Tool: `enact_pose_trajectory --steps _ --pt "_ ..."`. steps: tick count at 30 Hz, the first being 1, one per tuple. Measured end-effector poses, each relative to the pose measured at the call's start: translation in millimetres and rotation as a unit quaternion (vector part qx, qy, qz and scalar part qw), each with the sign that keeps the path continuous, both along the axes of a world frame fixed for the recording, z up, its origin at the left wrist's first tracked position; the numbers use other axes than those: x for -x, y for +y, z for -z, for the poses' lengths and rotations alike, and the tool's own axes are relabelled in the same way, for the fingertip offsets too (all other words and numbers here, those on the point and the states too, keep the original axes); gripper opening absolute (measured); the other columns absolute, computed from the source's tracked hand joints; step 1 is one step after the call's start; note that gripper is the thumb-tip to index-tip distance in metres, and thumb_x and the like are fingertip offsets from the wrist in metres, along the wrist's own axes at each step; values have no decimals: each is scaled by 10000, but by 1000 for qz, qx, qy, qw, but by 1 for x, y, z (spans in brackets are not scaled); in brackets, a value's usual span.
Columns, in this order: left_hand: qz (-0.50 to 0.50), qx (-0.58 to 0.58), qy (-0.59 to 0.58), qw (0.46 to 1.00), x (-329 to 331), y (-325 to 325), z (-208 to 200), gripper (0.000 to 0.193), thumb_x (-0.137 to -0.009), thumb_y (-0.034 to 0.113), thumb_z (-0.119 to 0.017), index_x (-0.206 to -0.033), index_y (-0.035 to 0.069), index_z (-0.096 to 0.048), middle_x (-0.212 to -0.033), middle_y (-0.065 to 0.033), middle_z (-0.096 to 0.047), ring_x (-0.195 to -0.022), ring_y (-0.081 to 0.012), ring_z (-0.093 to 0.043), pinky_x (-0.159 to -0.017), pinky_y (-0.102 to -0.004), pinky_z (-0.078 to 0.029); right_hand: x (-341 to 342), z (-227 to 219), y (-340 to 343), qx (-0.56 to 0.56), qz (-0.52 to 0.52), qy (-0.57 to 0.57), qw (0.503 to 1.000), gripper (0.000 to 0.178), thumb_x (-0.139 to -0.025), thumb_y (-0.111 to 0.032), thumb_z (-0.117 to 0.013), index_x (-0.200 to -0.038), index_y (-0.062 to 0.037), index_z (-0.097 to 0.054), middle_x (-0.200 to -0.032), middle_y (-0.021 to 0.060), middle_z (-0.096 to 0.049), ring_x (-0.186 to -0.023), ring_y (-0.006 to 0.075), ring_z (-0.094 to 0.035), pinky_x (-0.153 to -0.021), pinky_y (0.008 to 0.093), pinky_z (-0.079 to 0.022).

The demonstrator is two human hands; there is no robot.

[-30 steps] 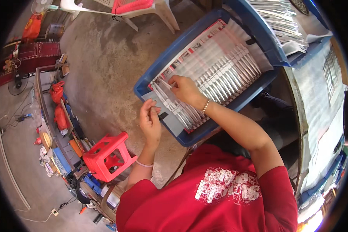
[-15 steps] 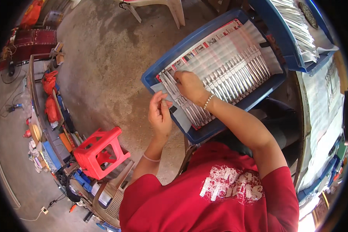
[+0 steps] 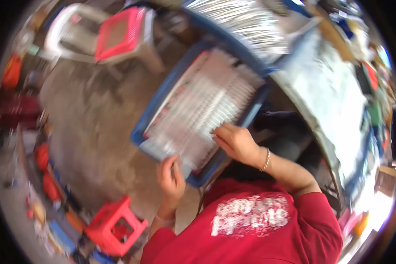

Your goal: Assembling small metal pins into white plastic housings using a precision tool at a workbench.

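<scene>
A blue plastic tray [image 3: 148, 118], lined with printed paper, holds rows of slim silvery metal pieces [image 3: 218, 110] laid side by side. Motion blur keeps me from telling their exact kind. My right hand [image 3: 238, 141] is over the tray's near side, fingertips pinched together just above the metal row; whatever is in the pinch is too blurred to name. At the tray's near left corner is my left hand [image 3: 171, 178], its thumb and fingers loosely bent and apart, close to the pale lining. Nothing shows in it.
Another blue tray [image 3: 233, 33] heaped with long silvery strips stands beyond, beside a pale covered table [image 3: 325, 83] on the right. White chair [image 3: 59, 42] and red-topped stool [image 3: 121, 33] are at the far left; a red plastic stool [image 3: 116, 229] stands near left.
The view has swung to the right and blurred. My right hand has shifted from the left end of the metal rows to their near side. My left hand stays by the tray's near left corner.
</scene>
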State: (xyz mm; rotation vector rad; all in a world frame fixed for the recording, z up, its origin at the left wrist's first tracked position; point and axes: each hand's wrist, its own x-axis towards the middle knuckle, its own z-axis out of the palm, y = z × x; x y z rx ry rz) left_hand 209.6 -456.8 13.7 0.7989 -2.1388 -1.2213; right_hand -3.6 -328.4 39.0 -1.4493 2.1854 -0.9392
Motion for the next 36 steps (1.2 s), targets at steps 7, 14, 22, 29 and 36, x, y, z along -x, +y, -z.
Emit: enact_pose_trajectory --steps 7,14,22,29,36 --pt "248 24 39 968 49 43 -31 239 -848 -72 -537 -1075 -20 -590 -945 -170 -629 -758 -273 -635 -677 -342 -528 -30 -11 235 -178 340 98 918 398 -777 -249 -718 -1053 -34 -528 -901 159 -564 -897 371 -566 -774 433 -483" --pt "432 81 76 895 140 91 -91 226 -835 -72 -565 -1048 -5 -597 -935 -178 -630 -825 -330 -640 -703 -374 -527 -84 60 312 -288 313 165 890 169 -801 -140 -551 -940 -44 -541 -865 129 -557 -823 265 -566 -717 374 -438" --pt "503 158 96 844 327 185 -159 176 -825 -58 -555 -990 -14 -600 -943 -183 -621 -879 -362 -618 -759 -402 -499 -66 14 346 -35 394 -35 918 75 -878 -103 -562 -912 -37 -561 -840 156 -544 -761 337 -573 -641 415 -464" --pt "466 441 126 757 535 229 -90 244 -766 5 -573 -1001 65 -600 -953 -107 -607 -957 -291 -581 -814 -415 -449 -60 30 357 99 463 -116 873 140 -843 -56 -640 -964 -21 -579 -840 172 -576 -723 361 -603 -600 403 -487" --pt "467 617 93 627 582 228 -75 99 -807 80 -508 -886 95 -566 -855 -59 -588 -867 -226 -576 -769 -382 -406 -51 36 362 126 497 -140 847 157 -853 -77 -633 -974 6 -580 -848 179 -584 -723 364 -607 -602 403 -492"
